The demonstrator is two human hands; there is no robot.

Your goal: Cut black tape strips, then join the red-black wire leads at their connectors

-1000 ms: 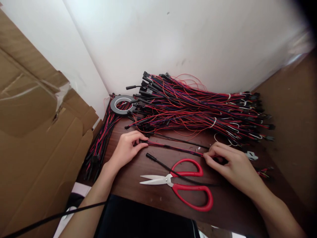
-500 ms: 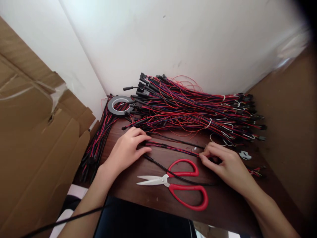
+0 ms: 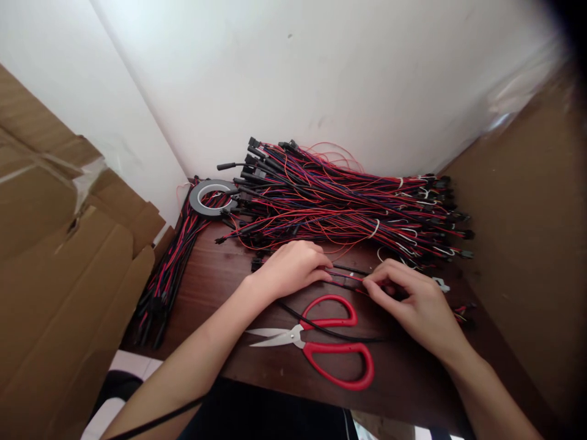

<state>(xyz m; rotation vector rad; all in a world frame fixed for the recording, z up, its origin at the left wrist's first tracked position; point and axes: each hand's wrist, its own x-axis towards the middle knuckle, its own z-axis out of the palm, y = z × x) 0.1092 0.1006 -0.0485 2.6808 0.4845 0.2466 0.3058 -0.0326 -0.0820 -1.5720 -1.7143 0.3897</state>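
Note:
A wire harness [image 3: 345, 285] of red, blue and black wires runs between my two hands, low over the dark tabletop. My left hand [image 3: 298, 267] lies across it with fingers bent and closed on the wires. At the other end my right hand [image 3: 403, 293] pinches the harness between thumb and forefinger. A black connector [image 3: 257, 263] shows behind my left wrist. Just in front of both hands lie red-handled scissors [image 3: 296, 336], blades parted and pointing left. A black cable [image 3: 330, 332] crosses their handles.
A large pile of wire harnesses [image 3: 321, 195] lies against the white wall. A roll of dark tape [image 3: 196, 205] rests beside it, on the end of a second bundle [image 3: 167, 275]. Cardboard [image 3: 92, 275] stands at left, and a brown panel [image 3: 518, 244] at right.
My left hand has slid right along the harness, closer to my right hand, uncovering the connector behind it. My right hand keeps its pinch. The whole view has shifted slightly.

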